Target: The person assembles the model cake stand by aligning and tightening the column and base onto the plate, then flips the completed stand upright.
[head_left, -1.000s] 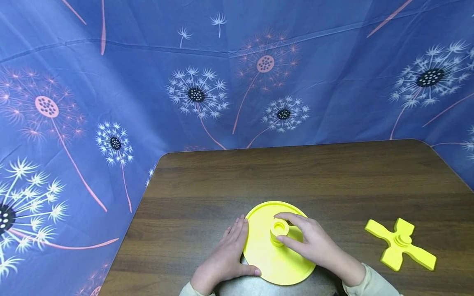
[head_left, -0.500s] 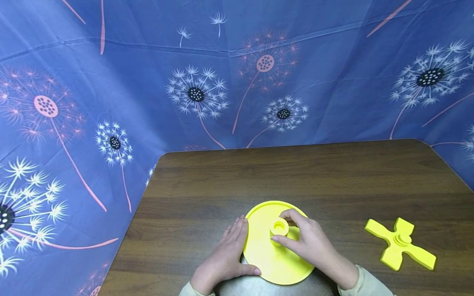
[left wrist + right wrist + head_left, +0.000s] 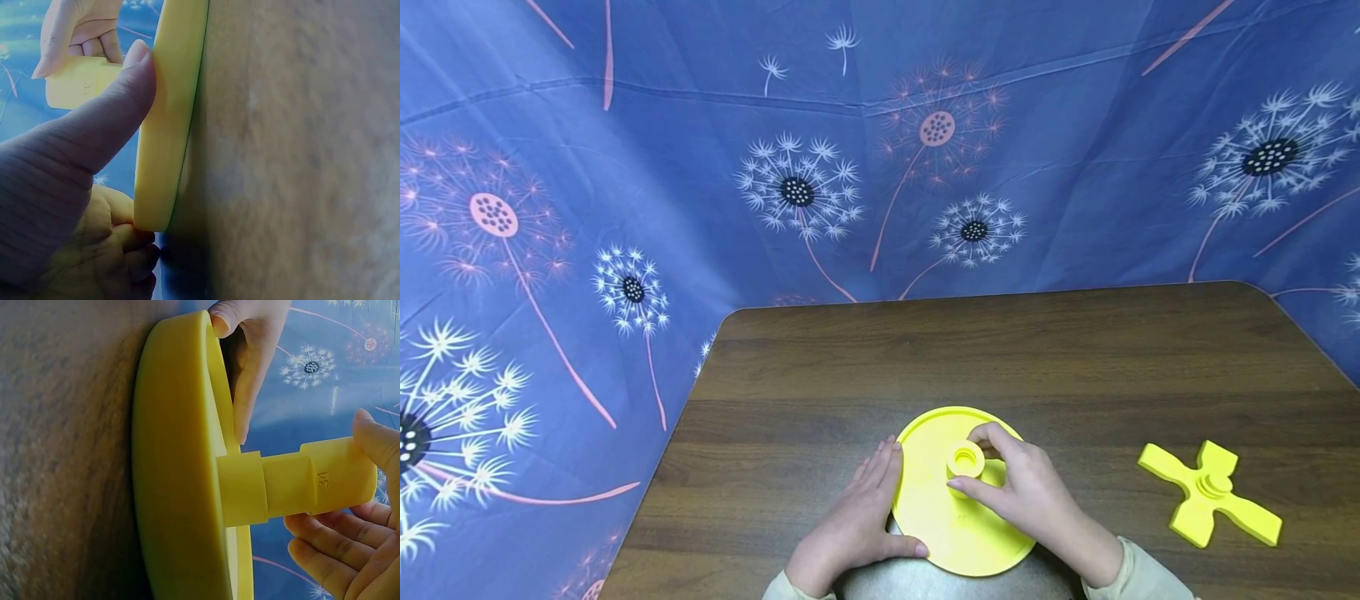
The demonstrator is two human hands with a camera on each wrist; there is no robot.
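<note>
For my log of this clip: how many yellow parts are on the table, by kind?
Round disc: 1
Stepped peg standing in the disc's middle: 1
Cross-shaped piece: 1
Total: 3 yellow parts

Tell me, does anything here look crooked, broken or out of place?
Nothing stands out. The round yellow plastic disc lies on the brown wooden table, its edge in the left hand. The right hand pinches the yellow stepped peg standing straight in its centre. The yellow cross-shaped piece lies apart, whole.
</note>
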